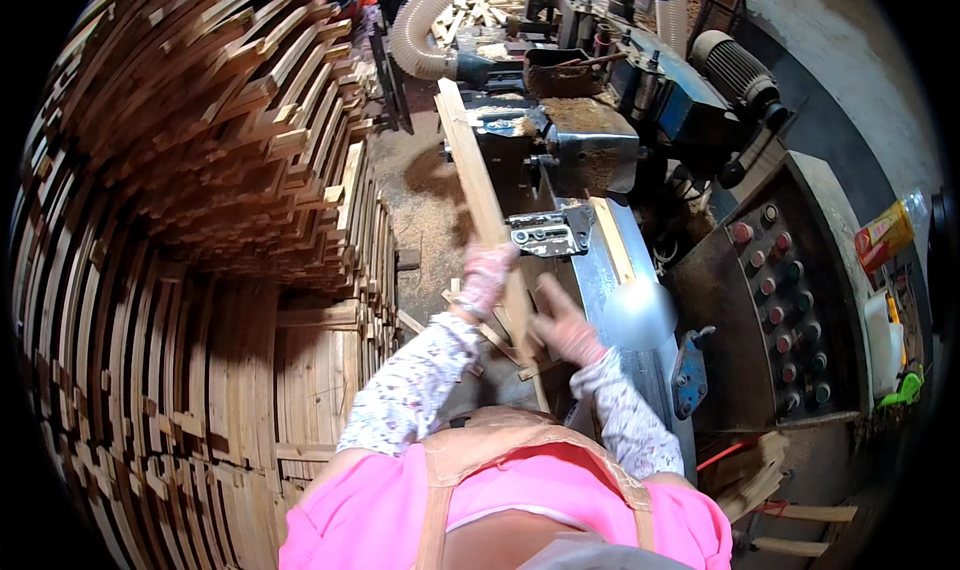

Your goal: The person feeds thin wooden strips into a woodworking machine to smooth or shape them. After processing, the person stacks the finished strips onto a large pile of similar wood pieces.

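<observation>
A long pale wooden board point(470, 170) slants from the far end of the machine back toward my body. My left hand point(487, 275), in a pinkish glove, is closed round it at about mid-length. Just right of the board's near part is my right hand point(568, 328), slightly blurred, its fingers stretched and apart; whether they touch the wood I cannot tell. Beyond my right hand, a narrower wooden strip point(613, 242) lies on the metal machine table point(652, 365). A metal guide bracket point(548, 233) sits between the board and that strip.
Tall stacks of wooden slats point(230, 170) fill the left side. A ribbed hose point(412, 30) runs to the woodworking machine point(590, 140). At right stand a control panel point(785, 300) with several buttons and a motor point(735, 67). Sawdust and offcuts point(485, 335) lie on the floor.
</observation>
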`<action>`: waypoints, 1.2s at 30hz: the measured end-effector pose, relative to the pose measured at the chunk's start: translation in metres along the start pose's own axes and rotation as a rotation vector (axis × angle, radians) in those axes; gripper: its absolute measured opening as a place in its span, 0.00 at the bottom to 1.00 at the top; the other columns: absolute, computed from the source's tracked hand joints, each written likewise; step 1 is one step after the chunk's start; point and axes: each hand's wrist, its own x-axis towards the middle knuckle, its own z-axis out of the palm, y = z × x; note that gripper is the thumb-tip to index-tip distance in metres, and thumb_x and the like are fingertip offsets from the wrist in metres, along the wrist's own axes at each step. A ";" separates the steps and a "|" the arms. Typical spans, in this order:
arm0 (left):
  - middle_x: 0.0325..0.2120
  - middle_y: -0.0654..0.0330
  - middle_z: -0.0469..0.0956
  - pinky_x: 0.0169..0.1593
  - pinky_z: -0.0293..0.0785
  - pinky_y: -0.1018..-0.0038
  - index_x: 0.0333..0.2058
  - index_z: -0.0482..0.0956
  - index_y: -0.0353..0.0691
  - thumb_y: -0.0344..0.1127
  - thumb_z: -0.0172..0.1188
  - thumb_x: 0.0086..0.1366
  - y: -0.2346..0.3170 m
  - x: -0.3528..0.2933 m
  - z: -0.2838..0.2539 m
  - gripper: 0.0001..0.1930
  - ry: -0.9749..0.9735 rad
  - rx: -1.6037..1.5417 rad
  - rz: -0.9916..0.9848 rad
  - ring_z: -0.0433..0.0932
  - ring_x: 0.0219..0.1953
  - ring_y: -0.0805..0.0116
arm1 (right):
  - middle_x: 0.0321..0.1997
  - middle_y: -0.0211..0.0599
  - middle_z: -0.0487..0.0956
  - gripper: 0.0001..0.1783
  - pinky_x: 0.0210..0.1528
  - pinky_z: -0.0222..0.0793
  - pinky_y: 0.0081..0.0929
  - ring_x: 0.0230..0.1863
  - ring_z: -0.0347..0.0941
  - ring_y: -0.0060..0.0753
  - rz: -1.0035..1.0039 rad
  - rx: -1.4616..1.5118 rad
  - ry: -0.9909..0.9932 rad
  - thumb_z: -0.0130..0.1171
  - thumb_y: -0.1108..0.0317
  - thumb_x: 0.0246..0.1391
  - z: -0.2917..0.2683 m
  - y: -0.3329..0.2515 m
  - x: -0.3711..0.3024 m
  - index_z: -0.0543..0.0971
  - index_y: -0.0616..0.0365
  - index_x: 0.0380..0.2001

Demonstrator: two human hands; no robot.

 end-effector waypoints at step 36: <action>0.71 0.42 0.62 0.71 0.63 0.52 0.73 0.59 0.35 0.17 0.63 0.56 0.052 -0.258 -0.511 0.45 0.776 1.883 -0.678 0.64 0.71 0.44 | 0.56 0.47 0.81 0.27 0.58 0.73 0.55 0.55 0.76 0.59 0.721 -1.018 0.420 0.66 0.57 0.59 -0.053 0.037 -0.313 0.79 0.51 0.61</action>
